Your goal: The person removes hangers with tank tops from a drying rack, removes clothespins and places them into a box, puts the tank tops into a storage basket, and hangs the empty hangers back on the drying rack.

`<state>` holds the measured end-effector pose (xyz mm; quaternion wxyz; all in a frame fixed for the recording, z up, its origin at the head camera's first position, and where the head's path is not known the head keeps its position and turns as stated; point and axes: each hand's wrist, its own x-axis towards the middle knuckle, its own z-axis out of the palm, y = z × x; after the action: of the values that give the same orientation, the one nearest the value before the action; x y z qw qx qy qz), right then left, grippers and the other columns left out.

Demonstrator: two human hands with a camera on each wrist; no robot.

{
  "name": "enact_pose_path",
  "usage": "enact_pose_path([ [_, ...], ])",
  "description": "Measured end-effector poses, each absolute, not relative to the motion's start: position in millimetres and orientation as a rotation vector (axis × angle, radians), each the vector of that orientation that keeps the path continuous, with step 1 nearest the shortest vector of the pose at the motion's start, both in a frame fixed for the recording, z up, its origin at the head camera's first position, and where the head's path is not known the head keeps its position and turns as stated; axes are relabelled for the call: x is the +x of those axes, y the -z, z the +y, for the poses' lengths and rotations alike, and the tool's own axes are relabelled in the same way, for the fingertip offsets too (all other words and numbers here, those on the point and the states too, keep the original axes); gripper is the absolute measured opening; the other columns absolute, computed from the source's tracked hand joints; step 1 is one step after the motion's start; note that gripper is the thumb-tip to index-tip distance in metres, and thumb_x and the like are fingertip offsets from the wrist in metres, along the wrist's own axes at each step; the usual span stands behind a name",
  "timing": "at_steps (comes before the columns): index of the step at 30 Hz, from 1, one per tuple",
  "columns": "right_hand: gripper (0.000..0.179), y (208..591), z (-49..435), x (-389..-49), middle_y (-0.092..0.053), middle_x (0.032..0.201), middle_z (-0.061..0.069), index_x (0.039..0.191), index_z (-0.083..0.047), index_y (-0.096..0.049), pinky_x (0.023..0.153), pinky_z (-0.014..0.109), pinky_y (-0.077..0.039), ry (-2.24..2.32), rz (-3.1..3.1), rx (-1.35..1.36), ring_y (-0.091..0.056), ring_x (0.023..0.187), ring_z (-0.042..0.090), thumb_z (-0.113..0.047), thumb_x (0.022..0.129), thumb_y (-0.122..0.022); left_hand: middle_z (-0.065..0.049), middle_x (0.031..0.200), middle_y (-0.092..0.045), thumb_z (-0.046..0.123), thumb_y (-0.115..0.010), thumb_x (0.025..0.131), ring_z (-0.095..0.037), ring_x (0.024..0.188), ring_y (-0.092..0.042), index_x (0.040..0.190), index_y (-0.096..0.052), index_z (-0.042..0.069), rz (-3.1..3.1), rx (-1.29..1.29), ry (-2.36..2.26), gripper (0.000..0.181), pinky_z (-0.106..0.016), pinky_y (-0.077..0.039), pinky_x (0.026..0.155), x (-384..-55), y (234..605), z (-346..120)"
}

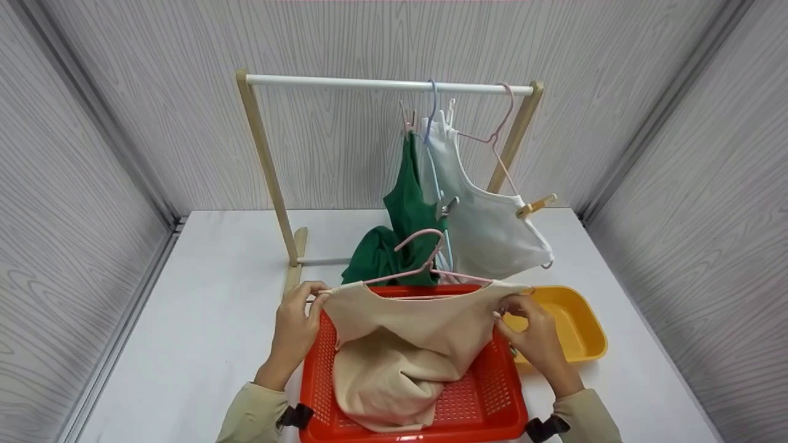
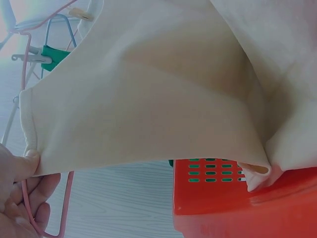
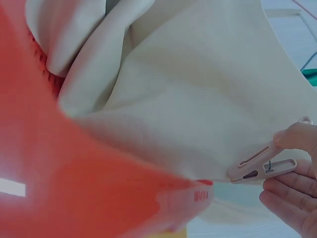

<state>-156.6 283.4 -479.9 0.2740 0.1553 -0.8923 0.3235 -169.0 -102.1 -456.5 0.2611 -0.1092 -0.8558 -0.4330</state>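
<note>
A beige sleeveless top [image 1: 406, 314] hangs on a pink hanger [image 1: 425, 271], its lower part bunched in the red basket [image 1: 517, 400]. My left hand [image 1: 295, 326] pinches one shoulder strap together with the hanger's end; the left wrist view shows the thumb on the cloth and the pink hanger [image 2: 66, 203] passing by the fingers. At the opposite shoulder, my right hand [image 1: 532, 326] holds a pale clothespin [image 3: 257, 166] between thumb and fingers. The tip of this clothespin meets the cloth's edge; whether it grips the hanger too, I cannot tell.
Behind stands a drying rack with a white rail [image 1: 345, 82] and wooden legs. From it hang a green garment [image 1: 409, 191] and a white top [image 1: 486, 221], both with clothespins on their straps. A yellow bin [image 1: 572, 326] sits right of the basket.
</note>
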Motion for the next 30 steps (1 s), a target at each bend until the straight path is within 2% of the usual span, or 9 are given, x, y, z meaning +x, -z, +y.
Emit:
enact_pose_path([
  [6,0.029,482.5,295.8,-157.8,-0.068,0.083,0.007,0.094,-0.001,-0.065,0.072,0.040,-0.060,-0.816,-2.418,0.365,-0.066,0.076,0.020,0.002,0.070,-0.081,-0.011,0.092,-0.069,0.004,-0.064,0.089,-0.021,0.090,-0.061,0.097,-0.064,0.003,-2.321,-0.291,1.187,0.008,-0.044,-0.057,0.084,-168.5,455.5,-102.5],
  [14,0.025,491.3,312.7,-159.4,-0.066,0.078,0.006,0.088,0.000,-0.065,0.069,0.038,-0.060,-0.817,-2.427,0.319,-0.060,0.073,0.006,0.004,0.068,-0.080,-0.011,0.093,-0.069,0.003,-0.064,0.089,-0.022,0.091,-0.062,0.098,-0.063,0.002,-2.318,-0.304,1.196,0.009,-0.045,-0.057,0.084,-168.7,456.1,-102.9],
  [24,0.020,511.1,328.4,-164.1,-0.062,0.074,0.009,0.082,0.002,-0.063,0.065,0.041,-0.060,-0.812,-2.455,0.291,-0.064,0.069,0.025,0.003,0.069,-0.078,-0.012,0.094,-0.069,0.003,-0.063,0.089,-0.023,0.092,-0.062,0.099,-0.063,0.002,-2.315,-0.317,1.205,0.010,-0.047,-0.057,0.084,-168.1,457.5,-103.5],
  [30,0.019,519.4,335.1,-166.7,-0.063,0.072,0.009,0.081,0.001,-0.063,0.065,0.042,-0.060,-0.789,-2.512,0.259,-0.067,0.068,0.027,0.000,0.070,-0.079,-0.011,0.094,-0.069,0.002,-0.063,0.089,-0.023,0.091,-0.061,0.098,-0.063,0.002,-2.309,-0.316,1.205,0.009,-0.048,-0.056,0.084,-168.3,458.1,-103.9],
])
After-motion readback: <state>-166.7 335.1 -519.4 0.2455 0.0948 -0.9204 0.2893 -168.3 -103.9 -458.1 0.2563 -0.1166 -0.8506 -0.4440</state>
